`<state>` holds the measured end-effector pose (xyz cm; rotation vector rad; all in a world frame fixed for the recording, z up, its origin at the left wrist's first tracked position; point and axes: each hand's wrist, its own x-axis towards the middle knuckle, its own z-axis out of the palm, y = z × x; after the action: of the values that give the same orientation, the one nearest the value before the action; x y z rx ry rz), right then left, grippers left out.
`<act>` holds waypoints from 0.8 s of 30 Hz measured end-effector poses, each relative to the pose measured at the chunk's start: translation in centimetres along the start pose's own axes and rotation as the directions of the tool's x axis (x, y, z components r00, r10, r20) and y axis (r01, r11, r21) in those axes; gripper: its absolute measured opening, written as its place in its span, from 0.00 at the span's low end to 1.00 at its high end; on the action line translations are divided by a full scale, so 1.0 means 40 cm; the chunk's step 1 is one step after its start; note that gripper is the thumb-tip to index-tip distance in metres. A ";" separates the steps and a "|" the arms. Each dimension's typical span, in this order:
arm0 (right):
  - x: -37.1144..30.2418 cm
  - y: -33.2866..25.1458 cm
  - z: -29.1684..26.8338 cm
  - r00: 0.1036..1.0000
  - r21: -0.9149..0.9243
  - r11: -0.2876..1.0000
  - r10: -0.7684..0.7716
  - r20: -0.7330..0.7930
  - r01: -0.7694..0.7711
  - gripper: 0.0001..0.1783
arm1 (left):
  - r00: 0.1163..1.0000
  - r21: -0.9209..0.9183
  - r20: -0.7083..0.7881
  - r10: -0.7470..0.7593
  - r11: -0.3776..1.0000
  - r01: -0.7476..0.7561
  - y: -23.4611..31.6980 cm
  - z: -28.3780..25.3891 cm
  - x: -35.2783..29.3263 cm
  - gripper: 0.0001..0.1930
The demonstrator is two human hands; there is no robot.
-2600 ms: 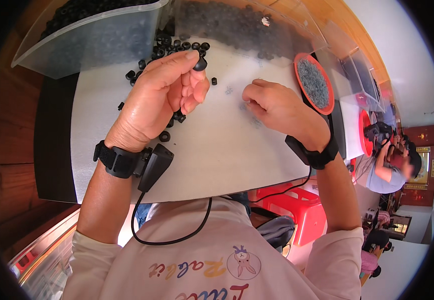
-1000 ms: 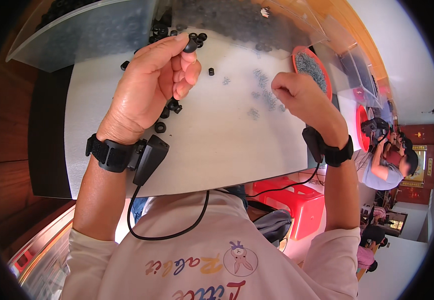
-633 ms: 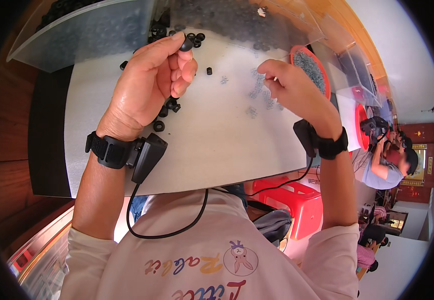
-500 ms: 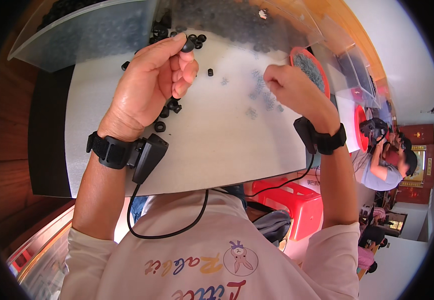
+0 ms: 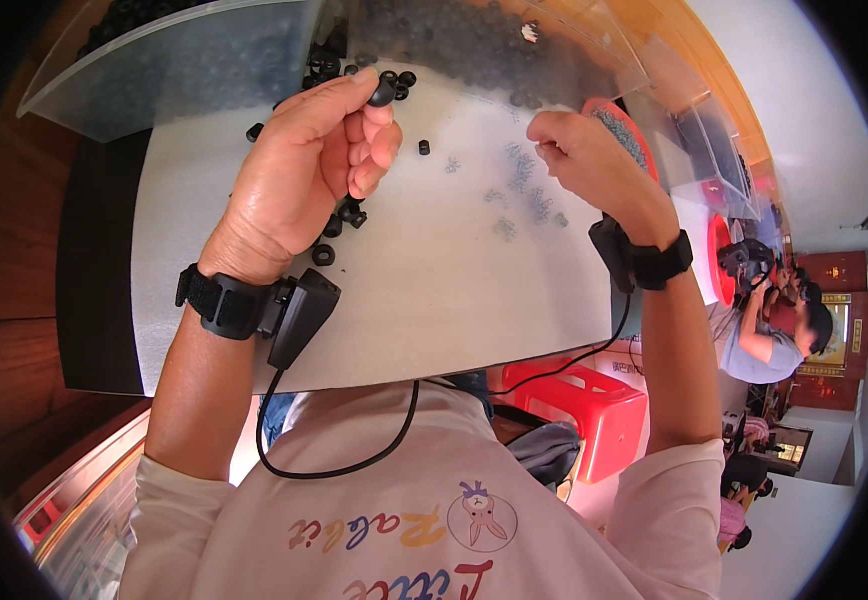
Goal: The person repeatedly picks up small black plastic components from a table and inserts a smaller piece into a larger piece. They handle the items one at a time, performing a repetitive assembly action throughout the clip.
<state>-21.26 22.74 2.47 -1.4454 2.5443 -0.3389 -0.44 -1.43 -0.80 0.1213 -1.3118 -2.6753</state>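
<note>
White tabletop is lying scattered with black rings and small grey bits. Left hand is hovering raised, wrist bent, thumb and forefinger pinching a black ring above the table's far edge. Right hand is curling over the bits, fingertips bunched together.

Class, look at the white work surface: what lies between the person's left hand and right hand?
In the head view, between the left hand and the right hand lie one small black ring and scattered tiny grey parts on the white work surface.
</note>
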 end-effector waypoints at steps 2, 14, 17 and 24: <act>-0.002 0.009 0.001 0.999 -0.126 0.991 -0.035 0.008 0.036 0.12 | 1.000 0.001 0.007 0.003 1.000 -0.003 0.000 0.002 0.001 0.18; 0.025 -0.011 0.001 0.999 0.067 0.997 -0.030 -0.023 0.031 0.08 | 1.000 0.001 -0.005 -0.028 1.000 0.028 -0.008 -0.003 0.005 0.17; 0.041 -0.006 0.017 0.991 0.128 0.985 -0.102 -0.085 0.112 0.07 | 0.999 0.008 -0.027 -0.046 0.999 0.046 0.001 0.000 0.006 0.16; 0.079 -0.020 0.015 0.981 -0.032 0.983 -0.181 -0.069 0.180 0.07 | 0.996 -0.023 -0.053 -0.076 0.997 0.075 -0.002 0.005 0.007 0.16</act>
<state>-22.03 19.54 1.96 -1.7089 2.4858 -0.3933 -0.75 -1.26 -0.75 0.2426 -1.2881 -2.7266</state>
